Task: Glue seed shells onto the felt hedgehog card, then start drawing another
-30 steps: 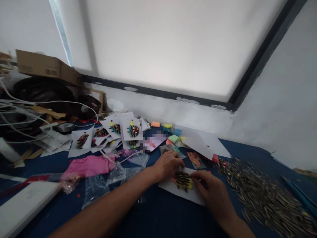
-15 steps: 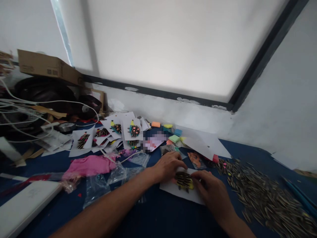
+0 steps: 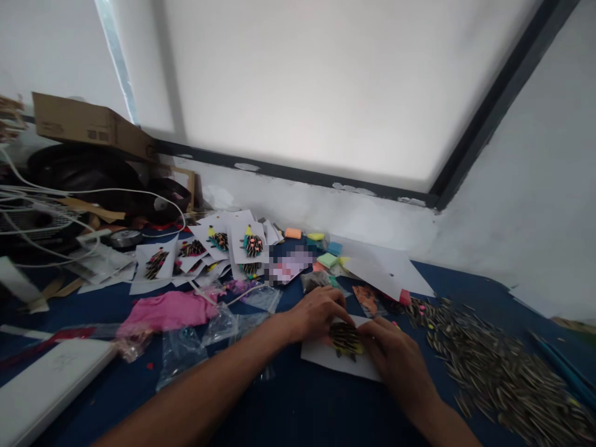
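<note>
While the left hand [image 3: 319, 313] curled its fingers over the upper left edge of the seed figure [image 3: 345, 338], the right hand [image 3: 400, 354] had its fingertips at the figure's right side; whether either hand pinched anything could not be told. The figure lay on a white card [image 3: 320, 355], low and just right of centre in the frame. Loose seeds [image 3: 503, 366] spread across the lower right, and similar cards [image 3: 239, 251] overlapped left of centre.

White paper [image 3: 321, 355], yellow shape [image 3: 358, 349], dark-and-pale striped seeds [image 3: 345, 337] across it! Blue tabletop [image 3: 302, 410] beneath, and off the paper, striped pile [image 3: 498, 366] at three o'clock, pink bundle [image 3: 170, 309] at nine.
</note>
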Demonstrator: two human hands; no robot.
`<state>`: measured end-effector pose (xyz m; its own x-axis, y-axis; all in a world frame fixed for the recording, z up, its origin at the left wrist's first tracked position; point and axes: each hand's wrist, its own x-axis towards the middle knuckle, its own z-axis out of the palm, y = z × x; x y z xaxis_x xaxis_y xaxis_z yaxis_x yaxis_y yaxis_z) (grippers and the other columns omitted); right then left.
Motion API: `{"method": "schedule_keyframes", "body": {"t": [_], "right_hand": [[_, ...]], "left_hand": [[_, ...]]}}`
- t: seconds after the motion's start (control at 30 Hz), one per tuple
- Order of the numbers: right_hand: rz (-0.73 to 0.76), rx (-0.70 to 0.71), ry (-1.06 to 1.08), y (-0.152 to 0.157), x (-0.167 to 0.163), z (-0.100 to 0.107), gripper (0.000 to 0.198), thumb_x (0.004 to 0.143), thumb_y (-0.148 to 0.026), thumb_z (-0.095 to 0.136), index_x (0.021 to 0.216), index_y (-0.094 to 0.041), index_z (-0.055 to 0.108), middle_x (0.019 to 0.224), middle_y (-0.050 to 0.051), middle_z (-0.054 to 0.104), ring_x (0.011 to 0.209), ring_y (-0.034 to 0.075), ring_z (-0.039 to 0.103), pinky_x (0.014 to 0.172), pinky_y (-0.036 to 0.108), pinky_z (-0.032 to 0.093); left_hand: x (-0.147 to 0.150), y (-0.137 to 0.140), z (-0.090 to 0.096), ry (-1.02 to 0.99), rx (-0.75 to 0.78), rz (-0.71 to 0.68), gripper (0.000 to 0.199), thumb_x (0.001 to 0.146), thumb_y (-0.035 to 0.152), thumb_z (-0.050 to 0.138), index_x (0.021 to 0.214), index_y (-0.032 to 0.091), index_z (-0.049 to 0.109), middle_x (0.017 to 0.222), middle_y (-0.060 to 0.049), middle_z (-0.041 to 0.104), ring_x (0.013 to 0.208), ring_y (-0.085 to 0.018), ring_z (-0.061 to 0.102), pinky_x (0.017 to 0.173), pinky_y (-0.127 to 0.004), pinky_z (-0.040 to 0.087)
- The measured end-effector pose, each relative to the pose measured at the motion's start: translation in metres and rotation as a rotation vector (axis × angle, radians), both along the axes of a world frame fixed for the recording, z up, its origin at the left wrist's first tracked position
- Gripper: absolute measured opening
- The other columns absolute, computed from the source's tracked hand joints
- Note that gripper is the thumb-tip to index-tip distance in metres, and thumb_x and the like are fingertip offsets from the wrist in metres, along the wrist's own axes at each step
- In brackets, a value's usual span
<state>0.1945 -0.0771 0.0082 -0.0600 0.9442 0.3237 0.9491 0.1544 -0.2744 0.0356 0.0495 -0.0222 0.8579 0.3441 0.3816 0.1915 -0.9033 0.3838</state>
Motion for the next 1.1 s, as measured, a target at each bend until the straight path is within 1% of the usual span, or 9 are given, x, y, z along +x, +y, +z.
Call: {"method": "schedule_keyframes", "body": {"t": [0.27, 0.37, 0.5, 0.6, 0.7, 0.8, 0.87, 1.0, 1.1], "right_hand": [[-0.003, -0.029, -0.065, -0.001, 0.001, -0.001, 0.034, 0.093, -0.03, 0.038, 0.077, -0.023, 0.068, 0.078, 0.003, 0.066, 0.068, 0.017, 0.065, 0.061, 0.026, 0.045], [-0.005, -0.014, -0.039, -0.002, 0.003, -0.001, 0.03, 0.091, -0.028, 0.041, 0.084, -0.025, 0.069, 0.085, 0.004, 0.068, 0.072, 0.017, 0.067, 0.062, 0.026, 0.046], [-0.043, 0.022, -0.049, -0.003, 0.009, 0.0, 0.029, 0.089, -0.025, 0.04, 0.086, -0.024, 0.068, 0.09, 0.005, 0.069, 0.076, 0.018, 0.067, 0.064, 0.027, 0.048], [-0.111, 0.035, -0.07, -0.004, 0.02, 0.003, 0.031, 0.089, -0.028, 0.038, 0.085, -0.023, 0.069, 0.09, 0.006, 0.069, 0.076, 0.02, 0.067, 0.064, 0.029, 0.048], [-0.25, 0.038, -0.136, -0.004, 0.036, 0.008, 0.028, 0.084, -0.028, 0.041, 0.085, -0.023, 0.069, 0.092, 0.007, 0.07, 0.073, 0.021, 0.067, 0.06, 0.03, 0.047], [-0.383, -0.035, -0.213, -0.005, 0.053, 0.016, 0.027, 0.083, -0.029, 0.044, 0.082, -0.025, 0.071, 0.091, 0.007, 0.072, 0.07, 0.022, 0.067, 0.053, 0.029, 0.042], [-0.441, -0.11, -0.226, -0.007, 0.062, 0.021, 0.025, 0.082, -0.028, 0.046, 0.08, -0.025, 0.071, 0.089, 0.007, 0.073, 0.071, 0.023, 0.068, 0.053, 0.029, 0.041], [-0.467, -0.217, -0.23, -0.01, 0.078, 0.03, 0.023, 0.08, -0.026, 0.05, 0.075, -0.027, 0.072, 0.082, 0.005, 0.074, 0.075, 0.025, 0.069, 0.056, 0.03, 0.041], [-0.483, -0.269, -0.252, -0.012, 0.091, 0.032, 0.021, 0.077, -0.023, 0.052, 0.073, -0.027, 0.072, 0.078, 0.005, 0.075, 0.074, 0.026, 0.07, 0.056, 0.03, 0.04]], "left_hand": [[0.0, 0.0, 0.002, 0.016, 0.02, -0.015, 0.036, 0.079, 0.005, 0.06, 0.101, 0.03, 0.073, 0.097, -0.001, 0.061, 0.089, -0.015, 0.052, 0.082, -0.027, 0.038], [-0.001, 0.0, 0.002, 0.03, 0.012, -0.017, 0.033, 0.078, 0.007, 0.063, 0.101, 0.029, 0.073, 0.098, -0.001, 0.061, 0.09, -0.016, 0.052, 0.083, -0.028, 0.038], [0.0, 0.0, 0.001, 0.01, 0.005, -0.009, 0.033, 0.08, 0.008, 0.06, 0.103, 0.028, 0.072, 0.099, -0.002, 0.062, 0.091, -0.016, 0.053, 0.083, -0.028, 0.039], [-0.001, -0.001, 0.002, -0.01, -0.007, 0.003, 0.038, 0.081, 0.005, 0.055, 0.109, 0.025, 0.07, 0.099, -0.003, 0.063, 0.091, -0.016, 0.055, 0.082, -0.028, 0.041], [-0.002, -0.002, 0.004, -0.042, -0.072, 0.009, 0.042, 0.08, 0.001, 0.049, 0.112, 0.022, 0.067, 0.1, -0.005, 0.065, 0.093, -0.016, 0.056, 0.083, -0.027, 0.044], [-0.003, -0.002, 0.005, -0.092, -0.15, 0.023, 0.04, 0.08, 0.001, 0.046, 0.111, 0.018, 0.066, 0.098, -0.005, 0.067, 0.093, -0.016, 0.058, 0.084, -0.028, 0.046], [-0.003, -0.003, 0.005, -0.109, -0.168, 0.033, 0.037, 0.081, 0.004, 0.047, 0.111, 0.017, 0.066, 0.096, -0.006, 0.068, 0.093, -0.017, 0.059, 0.086, -0.029, 0.046], [-0.003, -0.004, 0.009, -0.091, -0.16, 0.047, 0.031, 0.083, 0.01, 0.051, 0.108, 0.016, 0.067, 0.098, -0.007, 0.068, 0.093, -0.018, 0.06, 0.084, -0.029, 0.047], [-0.004, -0.006, 0.014, -0.053, -0.161, 0.048, 0.028, 0.082, 0.008, 0.051, 0.103, 0.016, 0.069, 0.099, -0.007, 0.068, 0.094, -0.018, 0.06, 0.084, -0.028, 0.047]]}}
